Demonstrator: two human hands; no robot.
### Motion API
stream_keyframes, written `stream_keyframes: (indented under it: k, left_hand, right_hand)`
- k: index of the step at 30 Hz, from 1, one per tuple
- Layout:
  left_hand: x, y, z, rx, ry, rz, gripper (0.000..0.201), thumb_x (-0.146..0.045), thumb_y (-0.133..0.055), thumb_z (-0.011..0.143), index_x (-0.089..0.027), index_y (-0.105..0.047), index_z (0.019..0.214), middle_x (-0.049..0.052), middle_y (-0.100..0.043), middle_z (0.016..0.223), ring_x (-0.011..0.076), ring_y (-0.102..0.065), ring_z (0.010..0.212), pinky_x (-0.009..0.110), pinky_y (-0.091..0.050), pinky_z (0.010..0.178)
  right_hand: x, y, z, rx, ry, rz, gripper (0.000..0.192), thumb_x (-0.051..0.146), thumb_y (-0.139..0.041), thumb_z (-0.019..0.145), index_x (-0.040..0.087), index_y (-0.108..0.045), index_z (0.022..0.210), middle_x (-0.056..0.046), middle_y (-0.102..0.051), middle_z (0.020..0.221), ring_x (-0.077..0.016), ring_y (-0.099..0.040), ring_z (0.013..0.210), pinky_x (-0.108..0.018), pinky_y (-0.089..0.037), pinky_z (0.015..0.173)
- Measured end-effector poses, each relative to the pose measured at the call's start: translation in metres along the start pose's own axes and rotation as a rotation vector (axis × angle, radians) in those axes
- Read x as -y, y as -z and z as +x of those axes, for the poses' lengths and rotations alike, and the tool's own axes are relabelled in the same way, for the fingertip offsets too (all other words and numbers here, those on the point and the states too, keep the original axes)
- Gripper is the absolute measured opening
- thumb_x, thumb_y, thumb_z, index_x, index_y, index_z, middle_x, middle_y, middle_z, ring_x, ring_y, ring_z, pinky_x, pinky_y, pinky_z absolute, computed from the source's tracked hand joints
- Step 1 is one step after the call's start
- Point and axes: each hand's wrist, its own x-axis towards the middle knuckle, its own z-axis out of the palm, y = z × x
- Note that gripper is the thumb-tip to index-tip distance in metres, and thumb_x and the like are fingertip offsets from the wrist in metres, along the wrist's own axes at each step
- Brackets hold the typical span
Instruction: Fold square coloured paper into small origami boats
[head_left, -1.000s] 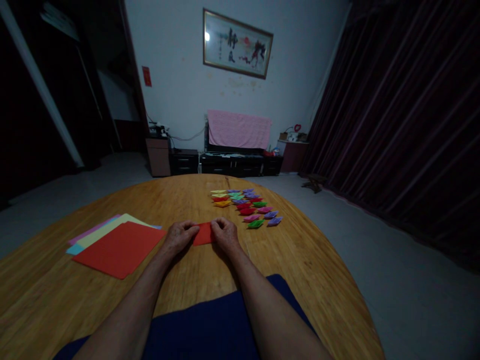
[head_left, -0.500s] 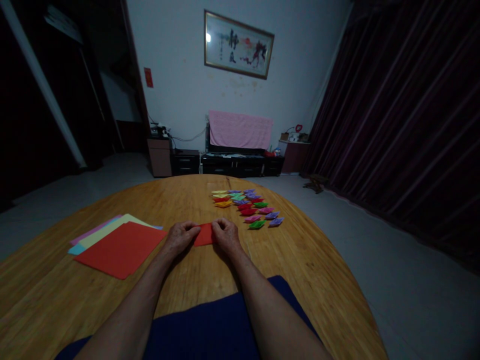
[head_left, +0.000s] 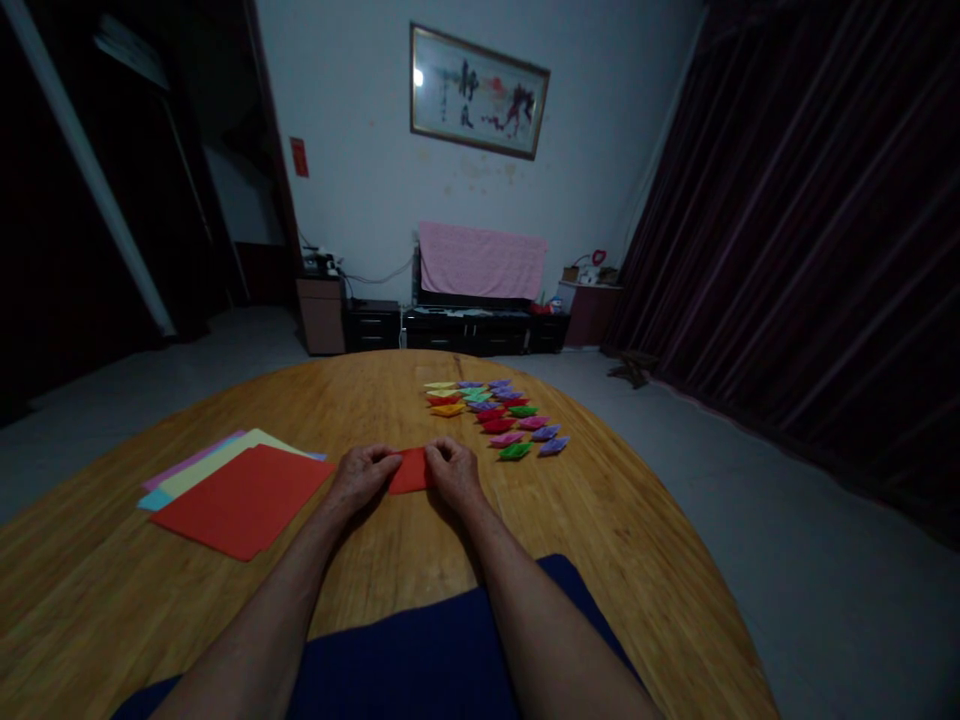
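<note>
- Change across the last second: almost none. The left hand and right hand remain at either end of the small folded red paper; the slight shift of the whole scene comes from the head camera, not from the hands.
- Reading of that stillness: the hands appear to be pressing or holding a crease rather than turning or lifting the piece, so the fold in hand seems mid-step.
- Fingers: on both hands they are curled narrow, with tips pinched onto the red paper's edges. The paper lies flat on the table, between the two hands, just in front of the person.
- Stack of coloured paper sheets: lies to the left of the left hand, near but apart from it, a red sheet on top with yellow, pink and blue edges showing beneath.
- Folded paper pieces: many small ones in red, green, purple, yellow and pink, laid in rows beyond the right hand, apart from it.
- Surface: a round wooden table with visible grain; a dark blue cloth or garment covers its near edge.
- Room: dim; a framed calligraphy picture on the far wall, a low cabinet draped with a pink cloth, dark curtains to the right.
</note>
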Motion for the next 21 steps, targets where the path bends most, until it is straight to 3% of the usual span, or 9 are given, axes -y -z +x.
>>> stream_keyframes:
  k: [10, 21]
  left_hand:
    - [-0.008, 0.000, -0.003, 0.009, -0.007, 0.014, 0.027, -0.043, -0.064, 0.063, -0.017, -0.068, 0.068, -0.002, -0.059, 0.055, 0.0138, -0.049, 0.051, 0.025, -0.035, 0.049]
    - [-0.003, -0.002, -0.002, 0.021, -0.019, 0.005, 0.024, -0.040, -0.063, 0.067, -0.017, -0.067, 0.069, -0.003, -0.054, 0.052, 0.0119, -0.044, 0.049, 0.024, -0.032, 0.048]
  right_hand:
    - [0.005, 0.003, -0.002, 0.014, 0.009, -0.012, 0.018, 0.033, -0.054, 0.074, 0.019, -0.066, 0.074, 0.001, -0.065, 0.069, -0.0154, -0.059, 0.067, -0.025, -0.047, 0.067]
    - [-0.008, -0.003, 0.000, 0.022, 0.004, -0.020, 0.023, 0.032, -0.055, 0.073, 0.019, -0.070, 0.085, 0.000, -0.067, 0.073, -0.0160, -0.060, 0.070, -0.025, -0.048, 0.064]
